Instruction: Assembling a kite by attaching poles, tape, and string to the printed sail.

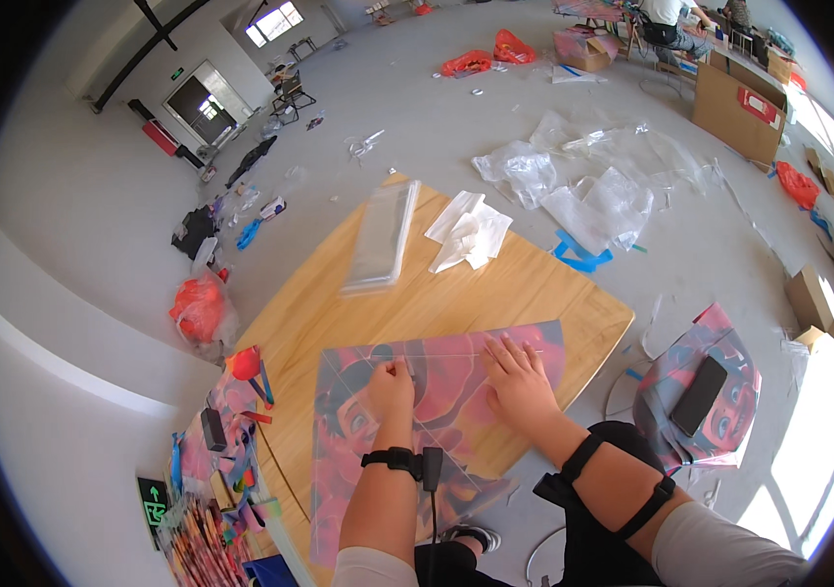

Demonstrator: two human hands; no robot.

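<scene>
A large printed sheet (pixel 446 396) in pinks and dark blues, with part of a painted face on it, lies on the wooden table (pixel 290 303). Thin pale lines cross it, and its lower right part hangs past the table edge. Near the sheet's upper middle, my left hand (pixel 391 393) rests with curled fingers pinched together; whatever they hold is too small to make out. My right hand (pixel 518 382) presses flat on the sheet's upper right, fingers spread. Beyond it on the table are a stack of clear plastic sleeves (pixel 381 240) and crumpled white tissue (pixel 471 233).
On the right, a phone (pixel 699 395) lies on a print-covered seat (pixel 657 416). Rolled prints (pixel 204 548) and small tools crowd the left side. Plastic wrap (pixel 598 201), red bags (pixel 466 65) and cardboard boxes (pixel 738 110) litter the floor. A person (pixel 670 24) sits far right.
</scene>
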